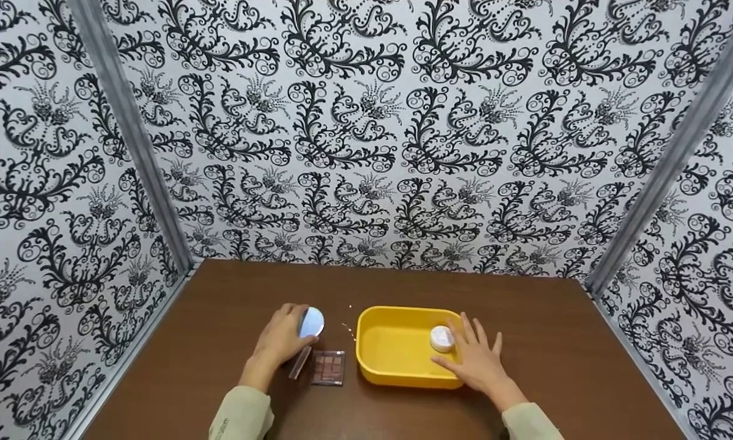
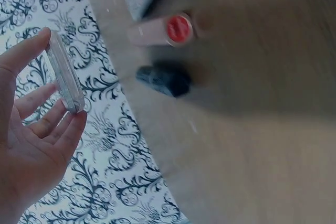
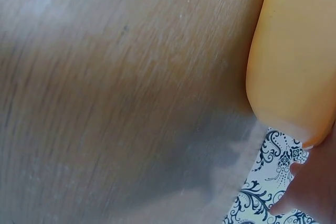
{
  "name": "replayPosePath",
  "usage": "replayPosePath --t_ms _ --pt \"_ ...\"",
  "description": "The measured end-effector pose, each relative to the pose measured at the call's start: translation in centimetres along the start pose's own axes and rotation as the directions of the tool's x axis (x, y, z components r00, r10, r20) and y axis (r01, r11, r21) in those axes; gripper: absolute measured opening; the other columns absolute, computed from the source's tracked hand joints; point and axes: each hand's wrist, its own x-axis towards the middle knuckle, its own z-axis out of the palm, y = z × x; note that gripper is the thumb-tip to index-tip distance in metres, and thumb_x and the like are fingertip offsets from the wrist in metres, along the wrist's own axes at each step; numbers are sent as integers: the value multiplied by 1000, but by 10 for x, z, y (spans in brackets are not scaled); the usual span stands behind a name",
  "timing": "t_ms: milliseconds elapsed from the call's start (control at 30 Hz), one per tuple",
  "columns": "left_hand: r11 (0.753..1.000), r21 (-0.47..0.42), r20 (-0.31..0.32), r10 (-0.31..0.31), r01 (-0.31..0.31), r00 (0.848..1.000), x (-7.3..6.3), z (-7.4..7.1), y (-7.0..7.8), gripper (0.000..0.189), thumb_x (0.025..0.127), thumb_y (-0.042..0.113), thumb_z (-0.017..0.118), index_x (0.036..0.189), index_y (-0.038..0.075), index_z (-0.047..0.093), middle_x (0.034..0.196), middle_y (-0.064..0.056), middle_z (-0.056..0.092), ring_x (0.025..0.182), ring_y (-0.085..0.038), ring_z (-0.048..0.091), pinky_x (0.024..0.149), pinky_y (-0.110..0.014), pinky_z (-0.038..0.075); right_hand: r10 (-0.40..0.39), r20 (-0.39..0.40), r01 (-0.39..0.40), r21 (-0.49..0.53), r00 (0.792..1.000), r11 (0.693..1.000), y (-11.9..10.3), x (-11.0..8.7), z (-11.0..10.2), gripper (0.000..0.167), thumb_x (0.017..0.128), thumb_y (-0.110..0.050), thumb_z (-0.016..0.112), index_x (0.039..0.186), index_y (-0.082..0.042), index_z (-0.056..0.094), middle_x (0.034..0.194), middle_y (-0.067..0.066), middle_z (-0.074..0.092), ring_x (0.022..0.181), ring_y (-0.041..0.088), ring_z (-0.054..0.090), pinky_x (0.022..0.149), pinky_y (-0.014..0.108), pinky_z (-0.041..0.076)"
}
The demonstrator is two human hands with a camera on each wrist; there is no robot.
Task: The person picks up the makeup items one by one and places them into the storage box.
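My left hand (image 1: 280, 336) holds a round, pale, shiny disc like a compact mirror (image 1: 312, 322) above the table. In the left wrist view, the disc (image 2: 66, 72) appears edge-on, pinched between thumb and fingertips. An eyeshadow palette (image 1: 328, 368) lies flat just below that hand, beside a small dark-edged case (image 1: 300, 363) that looks tilted. Over the right end of a yellow tub (image 1: 369, 373), my right hand (image 1: 479, 360) has its fingers spread. Inside the tub, a small white round jar (image 1: 442, 338) sits close to those fingers.
A pinkish tube with a red end (image 2: 178, 29) and a dark chunky object (image 2: 165, 78) show on the brown table (image 1: 250, 287) in the left wrist view. Small pale specks (image 1: 348, 327) lie left of the tub. Patterned walls (image 1: 366, 134) enclose the table's back and sides.
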Motion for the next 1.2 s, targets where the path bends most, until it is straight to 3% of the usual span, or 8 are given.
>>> replayPosePath --t_ms 333,533,833,1200 --pt "999 -6 35 46 -46 998 7 12 23 68 77 29 84 134 3 58 130 -20 58 119 -37 57 104 -53 48 2 16 -3 26 1000 1000 -1 -3 4 92 84 -72 58 156 -20 33 166 17 17 150 47 18 111 80 -4" --pt "996 -16 42 87 -87 995 13 17 44 67 77 30 84 133 3 59 130 -20 58 119 -38 57 103 -54 49 2 13 -2 8 1000 1000 -1 2 1 91 84 -73 57 155 -19 36 166 17 19 150 47 19 110 80 1" --pt "991 -7 113 132 -132 985 16 35 61 67 78 30 83 135 3 57 132 -19 57 120 -37 58 103 -52 50 4 16 -4 26 1000 1000 -2 -3 3 92 84 -72 58 155 -18 35 166 16 17 150 47 19 111 80 -2" --pt "991 -12 152 135 -135 979 27 49 84 67 77 28 84 135 7 58 134 -16 56 122 -35 57 104 -50 49 4 -6 -4 22 1000 1000 -2 0 0 92 84 -71 59 155 -18 36 166 17 19 149 48 20 111 80 -1"
